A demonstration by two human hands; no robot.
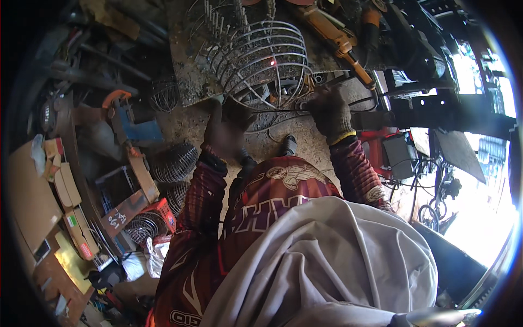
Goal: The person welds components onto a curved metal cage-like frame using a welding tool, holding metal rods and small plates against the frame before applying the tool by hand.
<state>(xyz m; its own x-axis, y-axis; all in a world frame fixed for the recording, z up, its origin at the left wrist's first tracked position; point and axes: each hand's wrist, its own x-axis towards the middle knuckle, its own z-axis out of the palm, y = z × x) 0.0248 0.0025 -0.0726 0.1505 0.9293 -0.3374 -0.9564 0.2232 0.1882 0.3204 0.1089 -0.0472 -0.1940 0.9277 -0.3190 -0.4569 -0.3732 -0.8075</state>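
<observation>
A round cage of bent metal rods (pixel 267 60) rests on the dark, grimy worktable in front of me, with a small glowing red spot on one rod. My right hand (pixel 330 115), in a knitted work glove with a yellow cuff edge, is at the cage's near right side. Its fingers look curled against the rim, though shadow covers the tips. At the near left side is my left hand (pixel 226 124), dark and blurred, so its fingers cannot be made out.
An orange power tool (pixel 335 41) lies on the table, right of the cage. Upright metal pins (pixel 215 23) stand at its far left. Coiled wire pieces (pixel 174 162) and a red crate (pixel 161 213) are at my left. Cables and a red machine (pixel 373 150) stand at my right.
</observation>
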